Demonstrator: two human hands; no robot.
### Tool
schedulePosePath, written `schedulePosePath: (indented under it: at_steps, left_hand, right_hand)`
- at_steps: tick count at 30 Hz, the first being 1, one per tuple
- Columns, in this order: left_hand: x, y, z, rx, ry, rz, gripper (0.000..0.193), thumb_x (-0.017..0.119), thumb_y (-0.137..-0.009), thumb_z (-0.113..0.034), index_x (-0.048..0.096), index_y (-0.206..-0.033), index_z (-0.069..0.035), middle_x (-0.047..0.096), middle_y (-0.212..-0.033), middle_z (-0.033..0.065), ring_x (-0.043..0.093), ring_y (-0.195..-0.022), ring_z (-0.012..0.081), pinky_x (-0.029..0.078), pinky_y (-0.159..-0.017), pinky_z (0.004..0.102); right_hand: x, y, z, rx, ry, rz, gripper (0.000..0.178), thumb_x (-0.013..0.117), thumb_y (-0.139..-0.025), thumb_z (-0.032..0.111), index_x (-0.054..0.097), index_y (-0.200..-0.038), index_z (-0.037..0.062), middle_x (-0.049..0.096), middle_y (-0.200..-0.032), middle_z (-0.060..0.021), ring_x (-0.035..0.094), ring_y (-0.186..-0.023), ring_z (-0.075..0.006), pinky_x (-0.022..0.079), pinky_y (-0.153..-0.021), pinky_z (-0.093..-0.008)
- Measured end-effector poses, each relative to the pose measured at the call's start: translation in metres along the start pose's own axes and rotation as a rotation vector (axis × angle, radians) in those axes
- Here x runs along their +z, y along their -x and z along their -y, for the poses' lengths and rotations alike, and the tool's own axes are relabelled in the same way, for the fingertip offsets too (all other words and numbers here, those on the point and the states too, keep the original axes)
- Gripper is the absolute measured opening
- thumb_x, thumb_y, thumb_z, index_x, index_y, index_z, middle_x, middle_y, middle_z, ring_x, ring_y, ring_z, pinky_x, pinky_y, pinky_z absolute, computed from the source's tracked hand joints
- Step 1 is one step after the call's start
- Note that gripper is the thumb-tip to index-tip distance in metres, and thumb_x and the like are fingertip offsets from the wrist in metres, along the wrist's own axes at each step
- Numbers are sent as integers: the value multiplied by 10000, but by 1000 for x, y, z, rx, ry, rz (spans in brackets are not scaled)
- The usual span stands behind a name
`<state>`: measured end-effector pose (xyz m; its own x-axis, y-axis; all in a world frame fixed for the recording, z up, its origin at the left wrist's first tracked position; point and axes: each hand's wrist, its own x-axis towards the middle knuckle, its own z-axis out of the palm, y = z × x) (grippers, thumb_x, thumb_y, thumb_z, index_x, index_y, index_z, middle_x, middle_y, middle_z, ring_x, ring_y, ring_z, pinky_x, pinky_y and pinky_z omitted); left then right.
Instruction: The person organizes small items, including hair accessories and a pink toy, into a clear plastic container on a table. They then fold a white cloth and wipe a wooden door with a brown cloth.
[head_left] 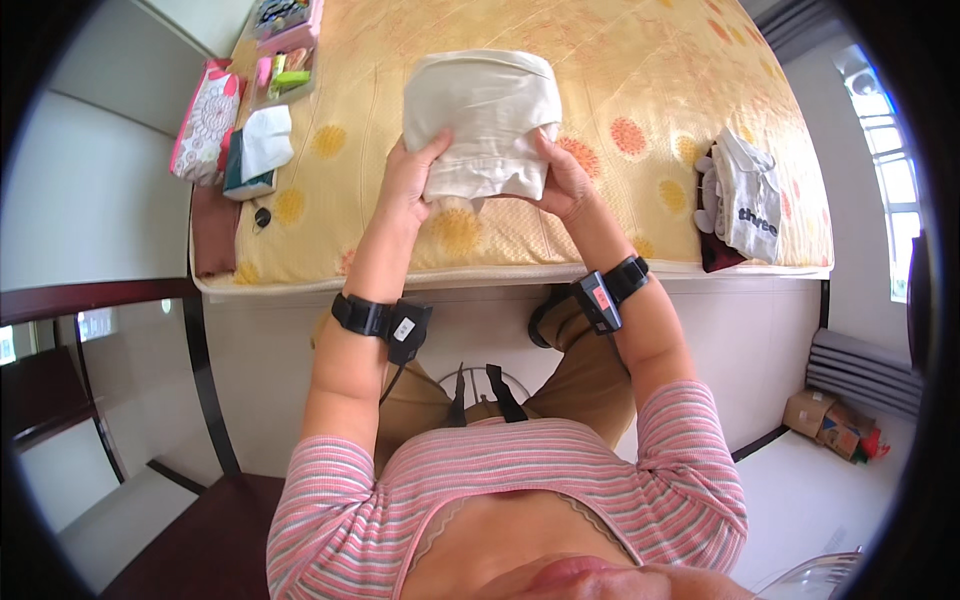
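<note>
Floral-covered bed (350, 75). L hand (409, 172) + R hand (563, 178) grips pinching cream cloth (483, 105) at sides; folding prob. mostly done, not yet let go. Folded grey garment (745, 190) to R.

It's bright in here, shadows soft, with daylight at the window (898, 190) on the right washing its panes nearly white. The mattress (640, 85) edge bows, corners fall black, the middle looks sharp.

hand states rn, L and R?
Left hand: closed on the white cloth at its left edge, thumb on top.
Right hand: closed on the same cloth at its right edge.
</note>
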<state>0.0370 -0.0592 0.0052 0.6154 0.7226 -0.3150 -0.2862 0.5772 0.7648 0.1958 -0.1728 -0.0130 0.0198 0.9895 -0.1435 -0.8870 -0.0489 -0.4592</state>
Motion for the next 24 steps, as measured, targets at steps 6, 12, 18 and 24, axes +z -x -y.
schedulePosePath:
  at_steps: [6, 12, 18, 24]
  left_hand:
    - [-16, -19, 9, -37, -25, -6, 452, 640, -770, -141, 437, -1142, 16, 554, -1052, 122, 565, -925, 214, 487, -755, 350]
    - [2, -11, 6, -113, -102, 158, 504, 634, -775, -148, 385, -1202, -50, 514, -1113, 79, 508, -1003, 192, 439, -812, 332]
    - [2, -17, 14, -97, -87, 57, 507, 636, -742, -38, 387, -1183, -14, 498, -1119, 115, 505, -1012, 220, 441, -841, 354]
    - [9, -23, 30, -21, -79, 84, 491, 626, -713, 39, 412, -1153, 4, 527, -1085, 124, 531, -974, 228, 466, -818, 351]
  right_hand:
    - [7, -20, 0, 24, 71, -240, 383, 598, -792, 115, 444, -1125, 4, 543, -1047, -136, 541, -984, -267, 462, -832, -469]
    - [-9, -21, 9, 28, 99, -271, 407, 627, -773, 154, 460, -1127, 43, 576, -1006, -94, 573, -915, -265, 442, -788, -535]
    - [-3, -8, 15, 185, 153, -290, 466, 633, -773, 213, 431, -1157, 42, 558, -1061, -97, 531, -992, -280, 354, -844, -611]
    - [-24, -10, 14, 30, 38, -275, 362, 575, -790, 67, 446, -1119, -11, 557, -1028, -133, 550, -960, -259, 454, -837, -458]
